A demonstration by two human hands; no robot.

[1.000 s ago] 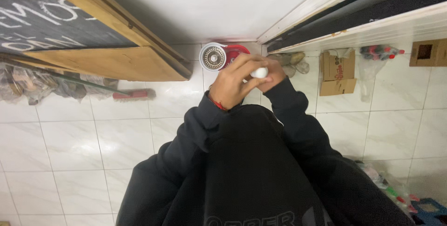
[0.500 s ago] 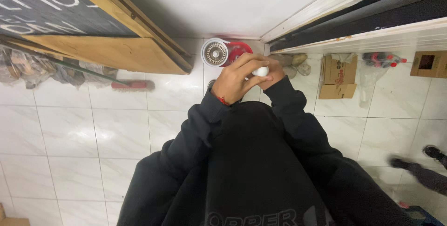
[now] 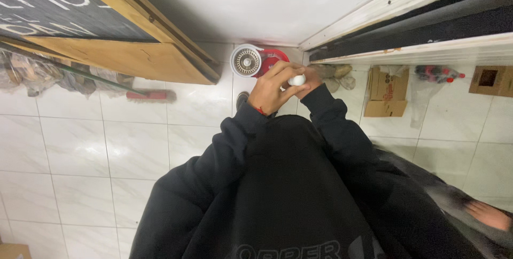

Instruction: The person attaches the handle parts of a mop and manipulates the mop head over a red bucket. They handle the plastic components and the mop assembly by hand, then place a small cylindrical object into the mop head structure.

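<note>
While both hands meet in front of the dark hooded top, the left hand curls its fingers over a small white rounded object, grasping it from above. The right hand lies just behind and is mostly hidden, so whether it grips the object too cannot be told. The object sits between the two hands, above the tiled floor.

Directly beyond the hands stands one red mop bucket with a white round strainer basket at its left side; what the bucket holds is hidden. Along the right wall are two cardboard boxes: one brown box with its flaps up, contents unseen, and one smaller box with a square opening that looks dark inside. Between them lies one clear plastic bag holding small bottles with red caps. One red-headed broom lies on the floor to the left, near a wooden-framed chalkboard.
</note>
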